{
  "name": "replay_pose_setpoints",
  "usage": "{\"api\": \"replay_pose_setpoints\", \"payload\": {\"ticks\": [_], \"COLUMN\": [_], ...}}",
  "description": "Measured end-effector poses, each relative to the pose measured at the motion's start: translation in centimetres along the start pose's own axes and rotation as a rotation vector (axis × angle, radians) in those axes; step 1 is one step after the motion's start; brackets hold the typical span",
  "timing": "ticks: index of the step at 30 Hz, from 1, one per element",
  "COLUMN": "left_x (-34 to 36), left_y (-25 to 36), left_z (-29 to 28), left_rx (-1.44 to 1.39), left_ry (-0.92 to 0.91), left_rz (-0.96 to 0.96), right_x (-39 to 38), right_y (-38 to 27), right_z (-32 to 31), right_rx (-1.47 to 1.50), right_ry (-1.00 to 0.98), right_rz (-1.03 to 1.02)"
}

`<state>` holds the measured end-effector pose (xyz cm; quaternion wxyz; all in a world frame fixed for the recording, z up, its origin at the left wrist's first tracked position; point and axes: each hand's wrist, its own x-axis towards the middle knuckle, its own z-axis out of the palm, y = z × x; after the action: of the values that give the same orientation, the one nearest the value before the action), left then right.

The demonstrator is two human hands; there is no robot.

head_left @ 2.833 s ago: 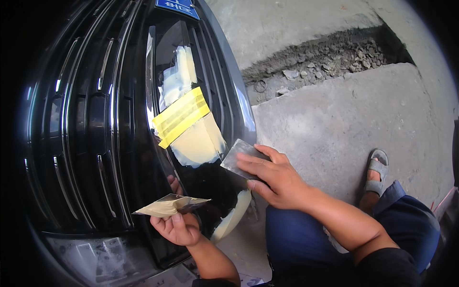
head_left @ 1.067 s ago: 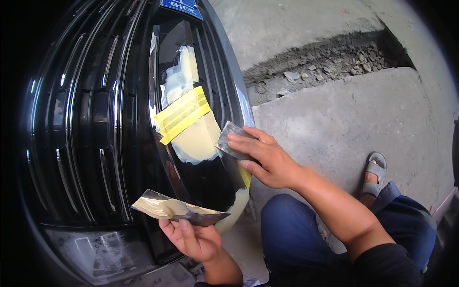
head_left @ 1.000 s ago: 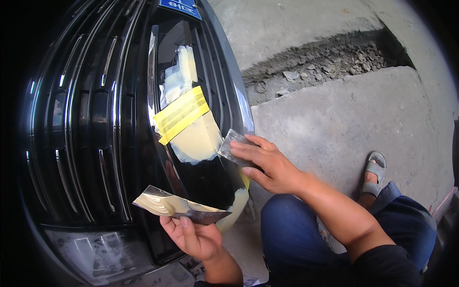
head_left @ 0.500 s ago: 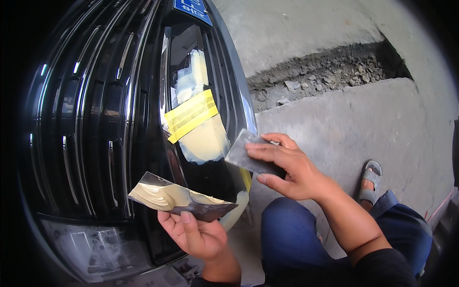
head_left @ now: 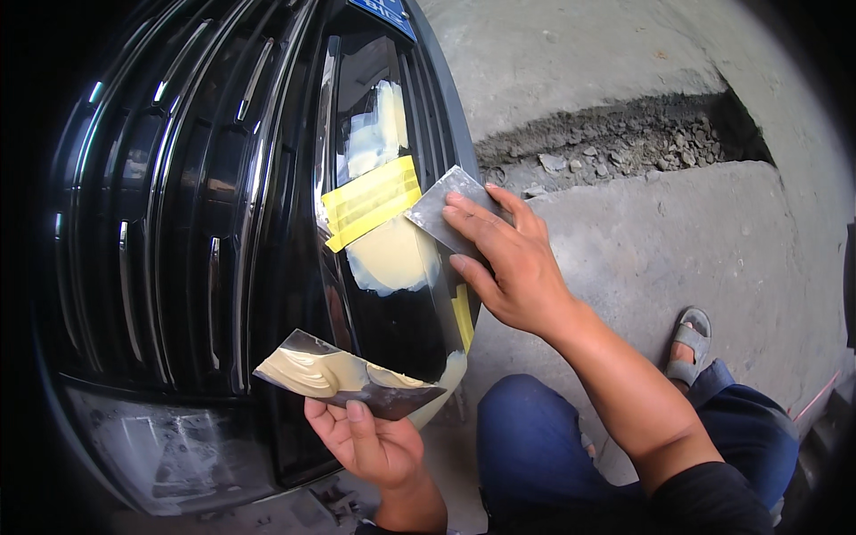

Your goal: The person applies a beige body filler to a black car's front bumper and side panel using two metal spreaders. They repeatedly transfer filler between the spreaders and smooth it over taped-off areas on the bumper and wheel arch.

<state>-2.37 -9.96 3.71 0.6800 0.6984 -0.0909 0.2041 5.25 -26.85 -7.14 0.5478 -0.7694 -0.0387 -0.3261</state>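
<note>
My left hand [head_left: 370, 439] is closed on the lower edge of a dark flat putty plate [head_left: 406, 399], with cream-coloured filler [head_left: 312, 370] spread over its upper face. In my right hand [head_left: 513, 254] is a grey, flat rectangular putty spreader [head_left: 443, 207], gripped between thumb and fingers. One corner of the spreader lies at the right end of the yellow masking tape [head_left: 373, 201], over the edge of a cream filler patch [head_left: 392, 256] on the black car bumper [head_left: 392, 330]. Beyond the tape is another patch of pale filler [head_left: 377, 129].
A black grille with chrome strips [head_left: 178, 196] fills the left side. A blue licence plate [head_left: 385, 16] sits at the top. A rubble-filled trench [head_left: 624, 147] cuts the concrete floor [head_left: 642, 236] at right. My knee [head_left: 530, 428] and sandalled foot [head_left: 688, 343] are below.
My right hand has moved the spreader up and slightly left, from beside the lower filler patch to the tape's right end. The left hand still holds the plate, and the view has shifted slightly.
</note>
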Motion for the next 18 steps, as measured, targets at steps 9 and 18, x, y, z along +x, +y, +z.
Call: {"api": "replay_pose_setpoints", "payload": {"ticks": [9, 18], "left_x": [0.3, 0.7], "left_y": [-0.5, -1.2], "left_z": [-0.7, -0.2], "left_rx": [0.005, -0.119], "left_ry": [-0.038, -0.088], "left_rz": [-0.008, -0.143], "right_x": [-3.6, -4.9], "right_y": [-1.7, -3.4], "right_z": [0.5, -3.6], "right_rx": [-0.103, 0.755], "right_ry": [-0.126, -0.261], "right_rz": [-0.045, 0.152]}}
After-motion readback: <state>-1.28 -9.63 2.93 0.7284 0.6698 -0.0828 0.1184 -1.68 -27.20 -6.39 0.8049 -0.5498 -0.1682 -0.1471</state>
